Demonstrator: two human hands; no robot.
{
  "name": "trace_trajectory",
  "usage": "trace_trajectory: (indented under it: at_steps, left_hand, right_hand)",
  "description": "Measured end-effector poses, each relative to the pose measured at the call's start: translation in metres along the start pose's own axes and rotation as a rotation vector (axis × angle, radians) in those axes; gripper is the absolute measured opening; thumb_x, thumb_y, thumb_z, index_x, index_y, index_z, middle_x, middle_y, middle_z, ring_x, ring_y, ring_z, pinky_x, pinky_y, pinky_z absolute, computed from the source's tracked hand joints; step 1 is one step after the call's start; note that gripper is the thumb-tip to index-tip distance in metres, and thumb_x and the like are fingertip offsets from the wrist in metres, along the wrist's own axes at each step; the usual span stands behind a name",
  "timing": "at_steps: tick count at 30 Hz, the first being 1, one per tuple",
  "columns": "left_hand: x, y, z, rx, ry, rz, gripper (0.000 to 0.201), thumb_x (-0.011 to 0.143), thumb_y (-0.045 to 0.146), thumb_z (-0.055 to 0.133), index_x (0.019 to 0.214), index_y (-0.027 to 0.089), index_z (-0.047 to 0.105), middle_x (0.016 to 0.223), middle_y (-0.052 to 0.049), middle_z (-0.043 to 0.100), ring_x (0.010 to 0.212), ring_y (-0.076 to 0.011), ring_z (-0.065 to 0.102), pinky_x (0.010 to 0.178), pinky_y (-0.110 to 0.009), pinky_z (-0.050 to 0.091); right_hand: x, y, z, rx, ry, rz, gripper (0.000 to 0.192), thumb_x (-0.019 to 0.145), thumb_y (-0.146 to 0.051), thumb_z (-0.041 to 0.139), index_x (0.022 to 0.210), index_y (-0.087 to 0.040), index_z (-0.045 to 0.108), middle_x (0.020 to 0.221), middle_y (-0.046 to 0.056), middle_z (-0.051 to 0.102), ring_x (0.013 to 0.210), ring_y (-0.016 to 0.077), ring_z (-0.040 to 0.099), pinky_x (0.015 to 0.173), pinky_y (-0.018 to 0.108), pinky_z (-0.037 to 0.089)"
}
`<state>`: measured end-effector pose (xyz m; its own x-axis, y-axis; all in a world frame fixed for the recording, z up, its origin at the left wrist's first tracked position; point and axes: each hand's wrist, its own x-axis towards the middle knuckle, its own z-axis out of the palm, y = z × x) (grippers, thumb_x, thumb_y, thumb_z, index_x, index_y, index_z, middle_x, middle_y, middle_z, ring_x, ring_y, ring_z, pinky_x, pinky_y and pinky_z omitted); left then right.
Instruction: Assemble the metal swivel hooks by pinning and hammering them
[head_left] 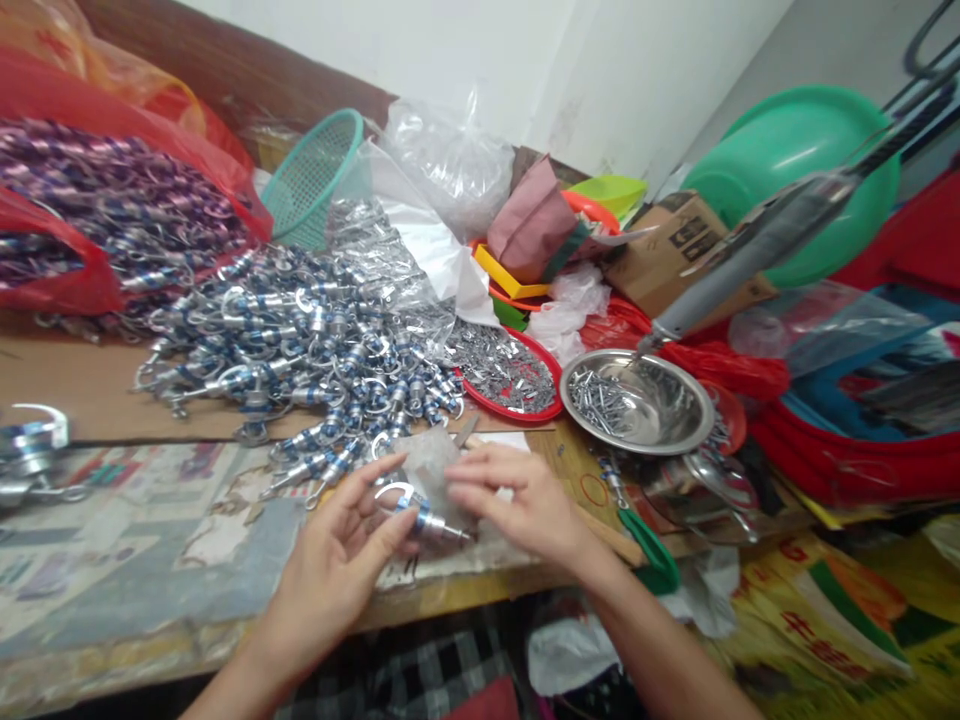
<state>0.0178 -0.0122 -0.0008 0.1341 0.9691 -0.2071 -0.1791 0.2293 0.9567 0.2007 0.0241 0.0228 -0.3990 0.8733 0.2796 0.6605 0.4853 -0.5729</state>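
My left hand (352, 540) pinches a small silver-and-blue metal hook fitting (424, 515) between thumb and fingers. Its curved hook points up, and its thin shaft points right toward my other hand. Slightly blurred, my right hand (517, 500) hovers just beside the fitting, fingers stretched and a little bent; nothing shows in its grip. Between the hands sits a greyish, translucent block (431, 460); whether the right fingertips touch it I cannot tell. A big heap of similar hook fittings (300, 340) lies behind my left hand.
A red plate (551, 405) holds small metal pieces. Right of it, a steel bowl (675, 445) contains metal pins, under a grey-handled tool (720, 280). A red bag (97, 290) of purplish fittings, a green basket (311, 180) and a cardboard box (667, 250) stand behind. A green-handled item (652, 555) lies at the right edge.
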Motion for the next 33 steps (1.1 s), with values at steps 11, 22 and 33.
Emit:
trace_trajectory:
  at_steps: [11,22,33]
  left_hand:
    - [0.015,0.007,-0.011,-0.051,-0.143,-0.116,0.055,0.072,0.029,0.066,0.12,0.021,0.04,0.077,-0.001,0.065,0.064,-0.0152,0.062,0.055,-0.024,0.048]
    - [0.023,0.0,-0.016,-0.137,-0.135,-0.14,0.068,0.066,0.021,0.071,0.123,0.024,0.034,0.078,0.001,0.059,0.061,-0.0134,0.059,0.055,-0.027,0.05]
    - [0.022,0.002,-0.014,-0.142,-0.153,-0.105,0.064,0.066,0.02,0.069,0.121,0.021,0.035,0.075,0.003,0.059,0.057,-0.0104,0.055,0.052,-0.023,0.046]
  right_hand:
    - [0.076,0.122,-0.031,-0.685,-0.205,0.354,0.023,0.087,-0.025,0.053,0.108,-0.015,0.058,0.111,0.009,0.058,0.098,0.0197,0.058,0.084,0.039,0.048]
    - [0.065,0.097,-0.029,-0.38,0.076,0.31,0.032,0.08,-0.003,0.042,0.105,-0.009,0.063,0.099,0.013,0.065,0.092,0.0199,0.062,0.082,0.032,0.048]
    - [0.003,-0.015,0.021,0.06,0.066,-0.144,0.013,0.079,-0.009,0.054,0.08,-0.016,0.066,0.072,0.003,0.067,0.068,0.0137,0.061,0.064,0.024,0.047]
